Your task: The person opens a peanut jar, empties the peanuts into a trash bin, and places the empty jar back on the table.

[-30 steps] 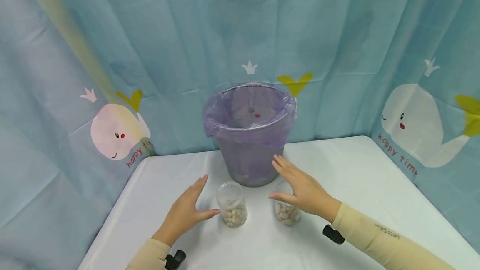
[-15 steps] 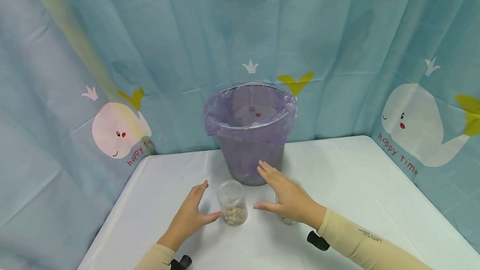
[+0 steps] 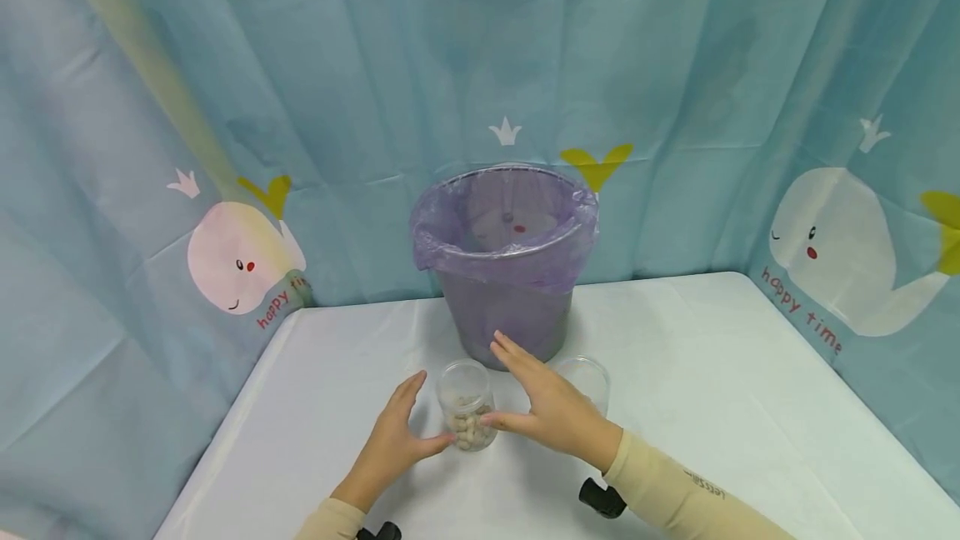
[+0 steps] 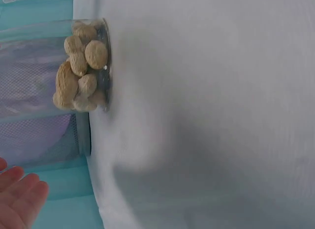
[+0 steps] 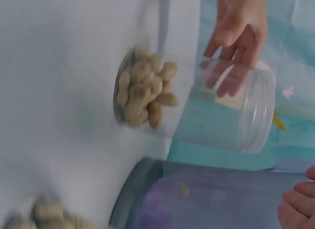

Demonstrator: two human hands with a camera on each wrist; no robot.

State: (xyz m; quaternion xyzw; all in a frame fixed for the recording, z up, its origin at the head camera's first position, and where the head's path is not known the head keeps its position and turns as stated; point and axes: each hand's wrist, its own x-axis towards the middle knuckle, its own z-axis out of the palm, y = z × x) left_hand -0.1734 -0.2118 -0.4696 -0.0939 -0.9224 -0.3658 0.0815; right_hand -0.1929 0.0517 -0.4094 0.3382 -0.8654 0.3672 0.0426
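A clear, lidless jar (image 3: 455,394) stands upright on the white table with peanuts (image 3: 469,430) in its lower part. On its left is my left hand (image 3: 393,440), fingers spread, the thumb tip close by the jar; whether they touch cannot be told. To the right my right hand (image 3: 558,411) is spread too, its thumb tip overlapping the jar's side in the head view. A second clear jar (image 3: 596,377) is mostly hidden behind the right hand. Its peanuts (image 5: 49,214) appear blurred in the right wrist view. In the left wrist view, peanuts (image 4: 78,66) fill a jar's bottom.
Directly behind the jars stands a mesh bin (image 3: 510,315) lined with a purple plastic bag (image 3: 502,265). Pale blue curtains (image 3: 390,65) with whale prints surround the table (image 3: 675,357) at the back and sides.
My right hand has moved left, from in front of the right jar towards the left jar. The left hand has shifted slightly right, nearer the same jar. Both jars stay where they were.
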